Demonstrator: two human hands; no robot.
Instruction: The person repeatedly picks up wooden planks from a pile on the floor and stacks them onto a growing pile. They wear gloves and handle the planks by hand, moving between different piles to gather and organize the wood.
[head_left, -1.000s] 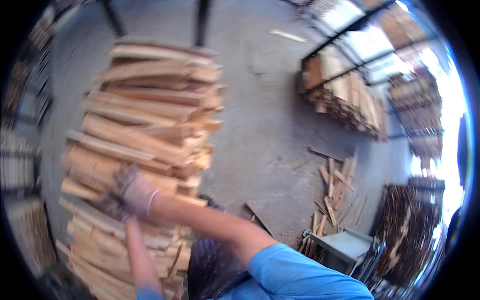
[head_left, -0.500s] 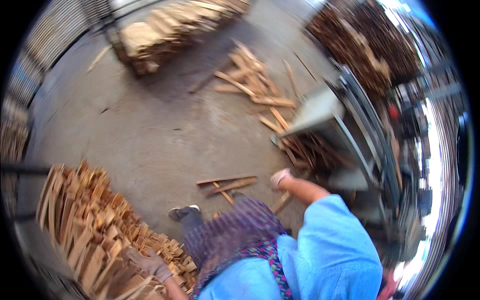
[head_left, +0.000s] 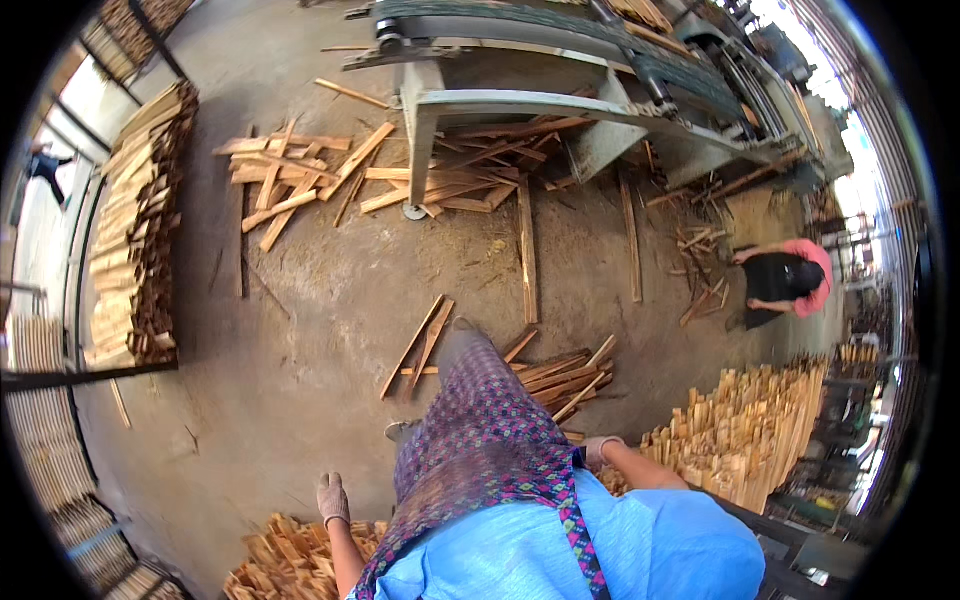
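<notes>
My left hand [head_left: 333, 498], in a pale work glove, hangs with its fingers stretched out and nothing in them. It is just above and beside a stack of cut wood strips [head_left: 290, 560] at the lower left. My right hand [head_left: 599, 452], also gloved, is low by my right hip, between a loose heap of wood slats [head_left: 565, 380] and a second stack of upright strips [head_left: 745, 430]. Its fingers are mostly hidden, so their grip does not show. Near my feet, a few slats [head_left: 425, 345] lie crossed on the concrete floor.
A metal machine frame with a conveyor [head_left: 560, 100] spans the far side, scattered offcuts [head_left: 290, 175] beneath and left of it. A long wood stack [head_left: 140, 230] stands at the left. At the right, a person in a pink top [head_left: 815, 275] bends near scraps [head_left: 700, 265].
My body and view have turned right, bringing the machine from the right side to straight ahead. My left hand has come away from the wood stack; my right hand has drawn back beside my hip.
</notes>
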